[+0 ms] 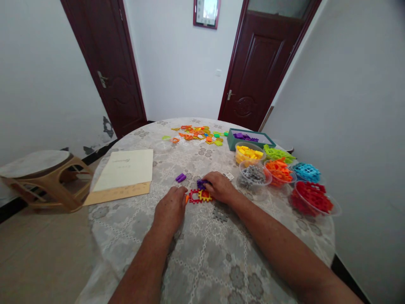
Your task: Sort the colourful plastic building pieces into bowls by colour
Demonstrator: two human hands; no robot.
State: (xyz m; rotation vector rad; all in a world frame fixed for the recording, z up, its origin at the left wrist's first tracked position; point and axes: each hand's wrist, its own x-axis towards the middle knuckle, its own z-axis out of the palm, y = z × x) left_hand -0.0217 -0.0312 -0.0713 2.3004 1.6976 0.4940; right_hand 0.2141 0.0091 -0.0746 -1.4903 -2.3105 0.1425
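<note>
Low on the table's middle lies a small joined row of notched plastic building pieces, with a red frame-shaped piece [195,196] beside a yellow one [205,195]. My left hand [169,210] is closed at the row's left end, an orange building piece [187,199] showing at its fingertips. My right hand [220,187] pinches a dark purple building piece [202,184] just above and behind the yellow piece; its fingers hide part of it. Two loose purple pieces [181,177] lie behind my left hand. A grey notched piece [220,215] rests flat below my right wrist.
Clear tubs of yellow [249,153], grey [254,174], orange [279,171], blue [306,172] and red pieces [313,197] crowd the right side, near a green box [232,141]. Mixed pieces [198,134] lie scattered at the back. Paper sheets [126,169] lie left; a stool [44,177] stands beyond.
</note>
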